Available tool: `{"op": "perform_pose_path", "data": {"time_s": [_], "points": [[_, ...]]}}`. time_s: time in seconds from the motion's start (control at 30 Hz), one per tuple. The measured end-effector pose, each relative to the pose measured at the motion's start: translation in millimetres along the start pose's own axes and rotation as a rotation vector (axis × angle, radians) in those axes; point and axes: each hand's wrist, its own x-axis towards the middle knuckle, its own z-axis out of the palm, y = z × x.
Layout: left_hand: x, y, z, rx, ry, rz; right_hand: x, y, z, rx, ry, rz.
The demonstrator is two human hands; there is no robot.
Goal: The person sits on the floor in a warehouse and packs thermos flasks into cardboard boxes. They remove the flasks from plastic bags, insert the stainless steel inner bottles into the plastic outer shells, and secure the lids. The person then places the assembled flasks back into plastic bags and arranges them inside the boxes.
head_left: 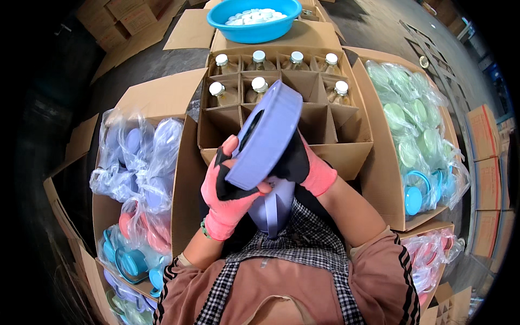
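Observation:
Both my hands wear pink gloves with black palms. Between them they grip a lavender ring-shaped plastic piece (pixel 268 142), tilted, with a dark opening facing left. My left hand (pixel 225 192) is closed on its lower left edge, thumb and fingers on either side. From the right, my right hand (pixel 310 167) wraps the lower right side, its fingers partly hidden behind the piece. Just below, against my lap, stands a lavender pitcher-like container (pixel 279 206) with a strap-like handle; its upper part is covered by the hands.
Ahead is a divided cardboard carton (pixel 295 151) with several white-capped clear bottles (pixel 227 95). Behind it sits a blue basin (pixel 253 32) of white caps. A left carton (pixel 187 179) holds bagged coloured parts; a right carton (pixel 379 179) holds bagged green and blue ones.

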Motion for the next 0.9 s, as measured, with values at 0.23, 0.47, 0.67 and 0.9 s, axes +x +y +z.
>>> {"op": "perform_pose_path", "data": {"time_s": [0.23, 0.47, 0.67, 0.9], "points": [[42.5, -32.3, -26.5, 0.172, 0.141, -0.009, 11.9, 5.5, -70.6, -0.288, 0.215, 0.339], [67.7, -84.1, -4.6, 0.366, -0.669, 0.273, 16.4, 62.5, -93.3, -0.065, 0.252, 0.302], [49.3, -74.2, -8.1, 0.221, -0.622, 0.332, 2.6, 74.0, -81.5, 0.181, 0.16, 0.25], [17.0, -99.3, -10.7, -0.118, -0.349, -0.041, 0.0, 54.9, -63.0, -0.008, 0.186, 0.088]]}}
